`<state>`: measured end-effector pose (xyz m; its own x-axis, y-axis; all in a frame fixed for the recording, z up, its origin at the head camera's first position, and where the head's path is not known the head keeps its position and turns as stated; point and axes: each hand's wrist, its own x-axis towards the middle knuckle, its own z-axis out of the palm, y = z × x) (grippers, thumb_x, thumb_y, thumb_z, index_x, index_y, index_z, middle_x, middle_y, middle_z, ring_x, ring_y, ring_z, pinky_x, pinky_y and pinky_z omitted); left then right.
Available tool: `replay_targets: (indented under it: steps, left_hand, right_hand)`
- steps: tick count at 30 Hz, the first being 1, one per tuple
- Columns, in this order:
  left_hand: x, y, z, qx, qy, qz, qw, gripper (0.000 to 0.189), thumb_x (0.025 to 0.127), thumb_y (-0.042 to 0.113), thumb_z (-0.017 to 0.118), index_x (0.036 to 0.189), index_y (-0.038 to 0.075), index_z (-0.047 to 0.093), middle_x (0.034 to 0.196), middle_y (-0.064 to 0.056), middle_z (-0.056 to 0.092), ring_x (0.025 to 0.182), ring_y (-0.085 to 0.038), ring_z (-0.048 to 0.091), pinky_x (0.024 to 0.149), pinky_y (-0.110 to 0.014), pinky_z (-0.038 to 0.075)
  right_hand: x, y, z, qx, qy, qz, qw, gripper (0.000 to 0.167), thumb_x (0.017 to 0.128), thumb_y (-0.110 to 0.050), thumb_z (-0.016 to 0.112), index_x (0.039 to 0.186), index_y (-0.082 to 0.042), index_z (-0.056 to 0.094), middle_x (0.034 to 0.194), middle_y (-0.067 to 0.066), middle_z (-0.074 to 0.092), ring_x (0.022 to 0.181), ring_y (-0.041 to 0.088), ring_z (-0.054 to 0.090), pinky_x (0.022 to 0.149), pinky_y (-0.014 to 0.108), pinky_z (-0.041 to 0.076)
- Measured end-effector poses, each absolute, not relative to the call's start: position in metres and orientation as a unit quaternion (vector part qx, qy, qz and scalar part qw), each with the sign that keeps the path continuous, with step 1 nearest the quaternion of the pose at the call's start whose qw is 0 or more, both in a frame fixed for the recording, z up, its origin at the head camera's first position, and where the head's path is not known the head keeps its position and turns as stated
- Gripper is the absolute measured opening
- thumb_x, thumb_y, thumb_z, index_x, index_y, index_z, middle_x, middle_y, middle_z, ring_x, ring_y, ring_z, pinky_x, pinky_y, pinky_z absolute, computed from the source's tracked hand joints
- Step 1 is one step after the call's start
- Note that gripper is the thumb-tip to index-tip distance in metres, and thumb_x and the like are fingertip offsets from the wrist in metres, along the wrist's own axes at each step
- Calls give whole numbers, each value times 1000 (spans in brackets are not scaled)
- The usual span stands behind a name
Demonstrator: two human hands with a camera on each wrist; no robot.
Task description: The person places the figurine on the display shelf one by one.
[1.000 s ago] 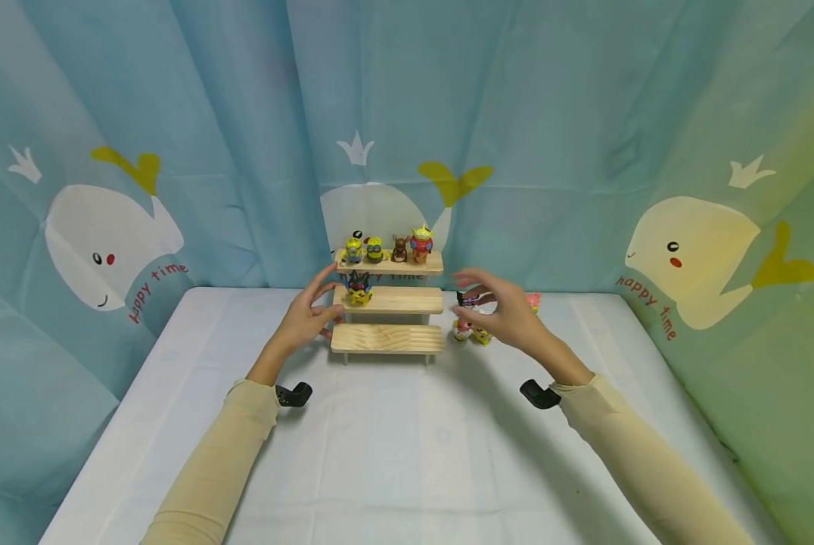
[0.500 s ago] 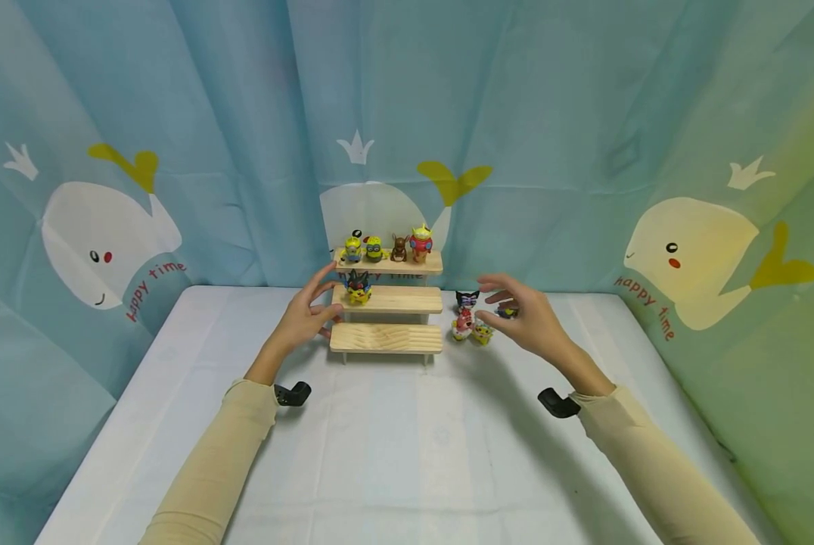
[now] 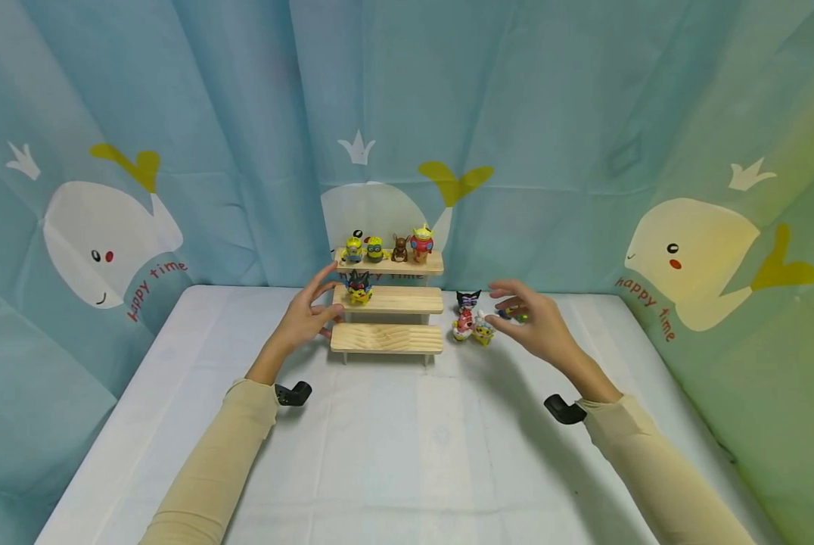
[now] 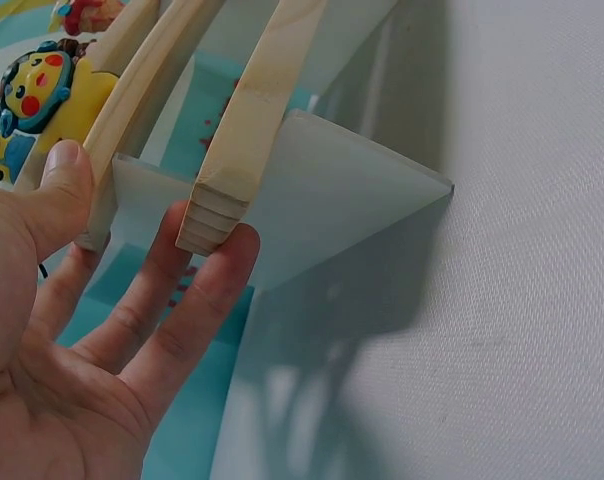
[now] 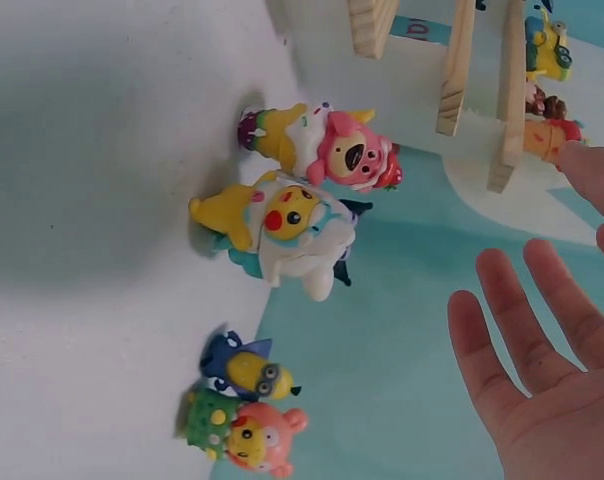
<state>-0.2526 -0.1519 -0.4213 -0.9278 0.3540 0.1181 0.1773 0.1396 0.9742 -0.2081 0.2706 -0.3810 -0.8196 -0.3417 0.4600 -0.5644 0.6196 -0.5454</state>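
A three-tier wooden display shelf (image 3: 386, 339) stands at the back of the table. My left hand (image 3: 305, 318) holds its left end, the thumb on the middle board by a yellow figurine with a dark-eared hood (image 3: 359, 288) and the fingers at the board ends. To the right of the shelf, my right hand (image 3: 539, 322) hovers with nothing in it, its fingers spread and slightly bent. Near its fingertips stand a black-eared figurine (image 3: 468, 300), a pink bear figurine (image 5: 332, 148) and a yellow figurine in a white hood (image 5: 292, 220).
Several small figurines (image 3: 400, 250) line the top tier. Beyond my right hand are a blue-caped minion figurine (image 5: 247, 372) and a pink-hooded figurine (image 5: 247, 437). A blue curtain (image 3: 243, 113) with whale prints hangs behind the white-covered table (image 3: 380, 454).
My right hand has moved rightward, away from the shelf, uncovering the black-eared, pink and white-hooded figurines. My left hand stays at the shelf's left end.
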Motion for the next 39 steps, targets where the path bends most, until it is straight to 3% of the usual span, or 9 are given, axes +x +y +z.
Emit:
replay_targets:
  steps: [4, 11, 13, 16, 19, 22, 31, 39]
  left_hand:
    - [-253, -152, -422, 177, 752, 631, 70, 79, 103, 6, 63, 165, 34, 23, 164, -17, 33, 94, -45, 71, 72, -71, 54]
    - [-255, -153, -424, 182, 750, 633, 69, 79, 103, 7, 63, 165, 33, 22, 164, -20, 30, 95, -43, 71, 72, -71, 54]
    - [-255, -153, -424, 183, 750, 632, 68, 79, 103, 8, 63, 165, 33, 22, 164, -21, 30, 94, -44, 71, 72, -71, 55]
    - [-255, -152, -424, 185, 749, 632, 68, 79, 103, 8, 63, 165, 33, 22, 164, -22, 30, 94, -45, 71, 71, -71, 55]
    - [-255, -153, -425, 185, 748, 634, 68, 79, 103, 7, 63, 165, 33, 22, 164, -23, 30, 95, -46, 71, 72, -72, 54]
    - [-255, -153, -425, 186, 746, 636, 69, 79, 103, 7, 63, 166, 32, 22, 164, -23, 29, 97, -47, 70, 71, -71, 55]
    - [-256, -153, -426, 193, 743, 637, 66, 78, 103, 8, 63, 166, 30, 22, 164, -24, 29, 96, -47, 70, 70, -70, 55]
    - [-256, -154, -426, 194, 744, 636, 65, 79, 103, 9, 64, 166, 30, 21, 164, -22, 30, 93, -48, 70, 70, -72, 54]
  right_hand:
    - [-209, 274, -385, 249, -888, 352, 160, 52, 88, -8, 83, 136, -12, 62, 118, 11, 71, 96, 29, 73, 81, 43, 62]
    - [-212, 282, -397, 226, -891, 369, 134, 48, 91, -11, 81, 135, -15, 62, 123, 9, 70, 101, 27, 71, 82, 17, 56]
    - [-214, 285, -401, 221, -893, 371, 126, 47, 92, -12, 81, 135, -13, 62, 125, 10, 69, 102, 28, 70, 82, 20, 58]
    - [-216, 287, -409, 211, -895, 377, 111, 45, 92, -13, 80, 134, -9, 63, 127, 11, 67, 106, 34, 68, 85, 36, 61]
    - [-218, 288, -415, 202, -893, 389, 99, 44, 92, -12, 80, 132, -6, 63, 129, 13, 65, 110, 40, 65, 86, 54, 58]
    - [-220, 290, -421, 193, -891, 401, 92, 42, 93, -12, 79, 131, -6, 63, 131, 14, 63, 114, 44, 63, 87, 62, 55]
    - [-229, 292, -440, 168, -887, 426, 55, 42, 94, -10, 77, 132, 0, 61, 133, 21, 58, 117, 47, 61, 95, 62, 54]
    - [-236, 290, -451, 159, -890, 426, 38, 42, 93, -5, 77, 132, -1, 59, 132, 25, 61, 109, 47, 66, 92, 56, 58]
